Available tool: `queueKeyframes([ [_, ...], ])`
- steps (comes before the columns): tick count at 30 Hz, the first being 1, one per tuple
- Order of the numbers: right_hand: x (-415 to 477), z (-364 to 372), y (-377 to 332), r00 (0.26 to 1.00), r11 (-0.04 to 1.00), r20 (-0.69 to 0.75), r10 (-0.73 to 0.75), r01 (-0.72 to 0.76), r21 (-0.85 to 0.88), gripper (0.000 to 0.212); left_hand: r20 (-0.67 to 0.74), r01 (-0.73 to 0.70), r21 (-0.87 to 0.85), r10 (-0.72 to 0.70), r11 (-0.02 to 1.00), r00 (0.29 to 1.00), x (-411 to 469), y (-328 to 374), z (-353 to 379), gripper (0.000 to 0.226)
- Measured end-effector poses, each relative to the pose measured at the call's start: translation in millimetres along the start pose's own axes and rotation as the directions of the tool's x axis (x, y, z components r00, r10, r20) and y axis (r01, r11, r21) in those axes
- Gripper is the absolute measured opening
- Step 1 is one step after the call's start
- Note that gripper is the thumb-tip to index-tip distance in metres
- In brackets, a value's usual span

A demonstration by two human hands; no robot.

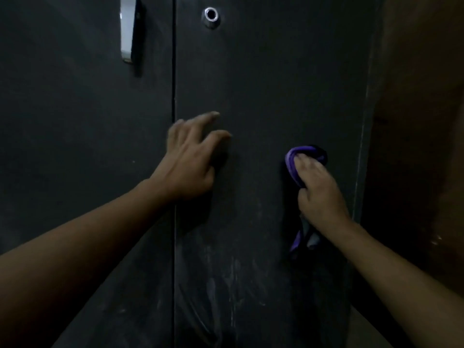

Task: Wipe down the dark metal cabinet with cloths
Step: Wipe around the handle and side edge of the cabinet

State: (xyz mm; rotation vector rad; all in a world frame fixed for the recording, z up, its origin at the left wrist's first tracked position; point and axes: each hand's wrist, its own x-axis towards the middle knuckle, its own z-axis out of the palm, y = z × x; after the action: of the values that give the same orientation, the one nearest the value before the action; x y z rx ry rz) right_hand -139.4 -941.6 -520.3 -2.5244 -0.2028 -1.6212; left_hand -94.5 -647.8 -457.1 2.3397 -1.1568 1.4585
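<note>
Dark metal cabinet (263,71), pale streaks low, beside brown wall (421,96).

Cabinet (263,84): flat charcoal grey, close to black, on both doors in front of me.
Lower right door: chalky pale streaks and smears over the charcoal, mostly running up and down.
Seam (173,71): a thin black line between the doors.
Cloth (292,164): bright purple where I bunch it in my right hand (319,192), black along its upper edge; the tail hanging below shows purple, black and a grey patch.
Handle (126,28): shiny silver with a white glare.
Lock ring (211,15): silver rim, dark centre.
Wall (421,96): dull brown, unevenly shaded.
</note>
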Motion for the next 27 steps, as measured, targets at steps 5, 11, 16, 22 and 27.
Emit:
queueKeyframes([
  [5,5.9,16.9,-0.6,0.996,0.999,0.080,0.049,-0.047,-0.026,0.076,0.106,-0.128,0.139,0.114,0.982,0.988,24.6,18.0,35.6,0.063],
  [11,-34.0,51.8,-13.9,0.939,0.944,0.142,-0.312,0.323,-0.063,0.063,-0.017,-0.144,0.331,0.158,0.933,0.987,19.3,5.0,76.0,0.066],
  [16,-90.8,63.9,-6.7,0.797,0.830,0.328,-0.507,0.554,-0.064,0.060,-0.056,-0.104,0.426,0.141,0.898,0.988,16.8,8.7,82.6,0.067],
  [22,-97.4,52.8,-0.2,0.809,0.820,0.317,-0.495,0.556,-0.137,0.060,-0.059,-0.096,0.445,0.136,0.890,0.989,15.6,10.2,82.3,0.066],
  [27,-31.7,34.9,-8.8,0.987,0.974,0.056,-0.151,0.158,-0.161,0.070,-0.080,-0.099,0.447,0.150,0.889,0.985,15.5,8.4,83.3,0.066],
])
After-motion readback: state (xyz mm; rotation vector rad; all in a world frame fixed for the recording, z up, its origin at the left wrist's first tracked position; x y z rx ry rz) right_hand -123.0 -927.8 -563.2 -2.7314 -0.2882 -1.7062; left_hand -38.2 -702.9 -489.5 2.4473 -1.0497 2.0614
